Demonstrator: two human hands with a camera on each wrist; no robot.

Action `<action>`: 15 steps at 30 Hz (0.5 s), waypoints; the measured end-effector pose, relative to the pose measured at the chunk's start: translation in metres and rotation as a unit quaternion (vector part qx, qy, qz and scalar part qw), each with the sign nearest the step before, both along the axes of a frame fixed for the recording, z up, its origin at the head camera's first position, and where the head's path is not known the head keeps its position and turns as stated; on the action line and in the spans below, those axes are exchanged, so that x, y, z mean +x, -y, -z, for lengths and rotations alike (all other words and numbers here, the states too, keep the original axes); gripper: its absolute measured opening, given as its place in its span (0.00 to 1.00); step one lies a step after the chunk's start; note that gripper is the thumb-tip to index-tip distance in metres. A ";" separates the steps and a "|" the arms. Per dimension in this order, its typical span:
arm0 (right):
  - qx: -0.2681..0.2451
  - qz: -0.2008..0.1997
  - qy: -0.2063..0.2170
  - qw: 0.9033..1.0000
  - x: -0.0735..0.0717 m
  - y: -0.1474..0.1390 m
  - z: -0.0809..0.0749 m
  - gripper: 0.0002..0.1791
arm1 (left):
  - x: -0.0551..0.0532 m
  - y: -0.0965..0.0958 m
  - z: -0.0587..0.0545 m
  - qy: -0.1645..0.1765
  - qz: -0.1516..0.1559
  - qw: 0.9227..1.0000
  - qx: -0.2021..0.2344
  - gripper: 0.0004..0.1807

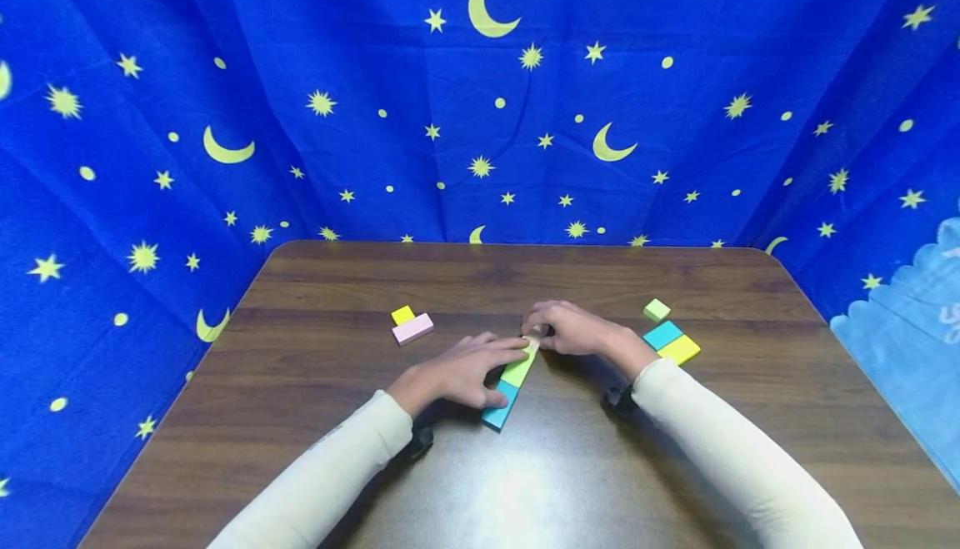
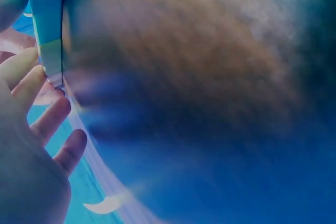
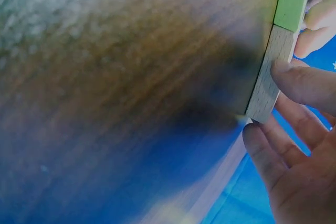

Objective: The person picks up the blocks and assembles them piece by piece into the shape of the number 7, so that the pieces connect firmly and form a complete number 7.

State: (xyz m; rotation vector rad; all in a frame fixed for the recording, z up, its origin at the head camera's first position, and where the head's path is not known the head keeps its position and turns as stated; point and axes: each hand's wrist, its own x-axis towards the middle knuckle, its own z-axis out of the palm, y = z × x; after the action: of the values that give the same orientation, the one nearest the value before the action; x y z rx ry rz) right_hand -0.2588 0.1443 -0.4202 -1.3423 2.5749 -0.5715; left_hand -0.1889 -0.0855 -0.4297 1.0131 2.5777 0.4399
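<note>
A blue block (image 1: 497,413), a light green block (image 1: 517,371) and a plain wooden block (image 3: 266,80) lie end to end in a slanting row on the table. My left hand (image 1: 467,372) rests along the row's left side, thumb by the blue block and extended fingertips at the green one. At the far end, my right hand (image 1: 573,328) pinches the plain wooden block, its thumb against one side and other fingers around the end. In the head view, the right fingers partly cover this block.
A yellow block (image 1: 402,315) and a pink block (image 1: 413,329) touch at the back left. On the right lie a small green block (image 1: 657,310), a blue block (image 1: 663,335) and a yellow block (image 1: 680,350), near the right forearm. A starry blue cloth (image 1: 390,149) hangs behind the table (image 1: 315,366).
</note>
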 end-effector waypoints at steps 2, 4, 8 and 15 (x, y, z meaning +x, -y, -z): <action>-0.006 -0.005 0.000 1.000 0.001 0.000 0.000 0.17 | 0.000 0.000 0.001 0.003 -0.001 1.000 0.002 0.40; -0.009 -0.010 -0.002 1.000 0.001 -0.001 0.001 0.16 | 0.001 0.000 0.002 0.003 0.000 1.000 0.003 0.40; -0.008 -0.010 0.006 1.000 0.002 -0.002 0.002 0.16 | 0.003 -0.001 0.000 0.002 0.005 1.000 -0.001 0.40; -0.004 0.004 -0.005 1.000 0.003 -0.010 0.000 0.22 | 0.003 0.000 -0.003 -0.003 0.006 1.000 -0.019 0.38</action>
State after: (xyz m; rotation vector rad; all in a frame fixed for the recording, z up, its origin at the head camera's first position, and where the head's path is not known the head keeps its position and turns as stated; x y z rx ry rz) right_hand -0.2561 0.1546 -0.4206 -1.3409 2.5907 -0.5784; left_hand -0.1864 -0.0850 -0.4263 1.0181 2.5749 0.3850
